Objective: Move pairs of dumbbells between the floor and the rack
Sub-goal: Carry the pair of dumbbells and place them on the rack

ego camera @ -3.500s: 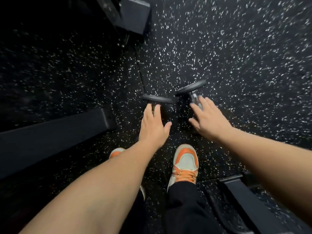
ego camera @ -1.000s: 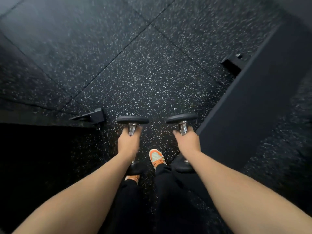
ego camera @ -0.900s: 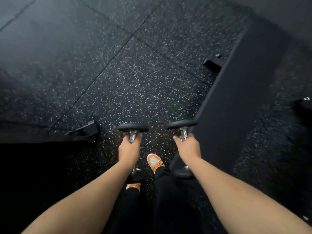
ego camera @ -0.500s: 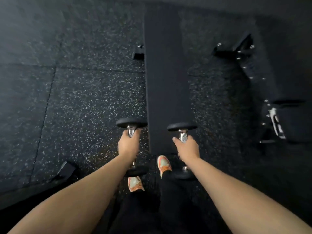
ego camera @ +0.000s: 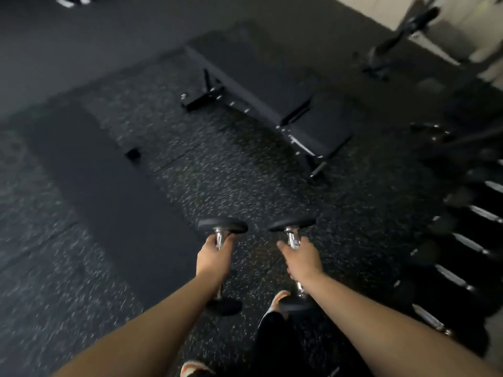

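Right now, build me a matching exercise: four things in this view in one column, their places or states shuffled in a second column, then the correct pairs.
Things
1. left hand
2. right hand
3. weight bench
4. dumbbell rack

Places or states
A. along the right edge, rows of chrome handles
B. closed on the dumbbell nearer the rack
C. standing on the speckled floor ahead, unoccupied
D. closed on the dumbbell farther from the rack

Pairs: 1-D, 2-B, 3-C, 4-A
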Tool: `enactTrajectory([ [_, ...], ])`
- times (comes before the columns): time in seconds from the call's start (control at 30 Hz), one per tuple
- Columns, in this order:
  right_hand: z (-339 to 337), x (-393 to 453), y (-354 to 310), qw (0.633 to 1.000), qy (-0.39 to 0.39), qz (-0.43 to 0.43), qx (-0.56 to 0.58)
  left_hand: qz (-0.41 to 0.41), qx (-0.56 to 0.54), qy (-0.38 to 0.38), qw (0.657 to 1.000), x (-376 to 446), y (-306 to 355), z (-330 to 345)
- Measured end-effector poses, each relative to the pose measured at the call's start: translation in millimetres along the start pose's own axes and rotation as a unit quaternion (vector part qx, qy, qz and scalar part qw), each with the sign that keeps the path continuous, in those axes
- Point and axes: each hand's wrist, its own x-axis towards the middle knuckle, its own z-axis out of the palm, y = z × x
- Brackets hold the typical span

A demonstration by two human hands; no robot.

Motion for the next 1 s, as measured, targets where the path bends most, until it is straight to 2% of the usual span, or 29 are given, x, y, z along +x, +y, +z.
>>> enactTrajectory([
  [0.27,-197,94,2,0.989,0.079,0.02,0.124,0.127,0.065,-0.088,0.986,8,185,186],
  [0.43,-302,141,-4,0.969,0.126,0.031,0.209,0.188,0.062,-0.147,0.969,10,283,287],
  [0.67,-412,211,-25,0.923,0.184,0.063,0.333,0.232,0.078,-0.245,0.938,42,401,412],
  [0.87,-538,261,-55,0.884,0.302,0.038,0.356,0.312,0.076,-0.321,0.891,49,531,525],
  [1.0,-598,283,-60,0.844,0.348,0.047,0.406,0.331,0.08,-0.377,0.861,41,593,593],
])
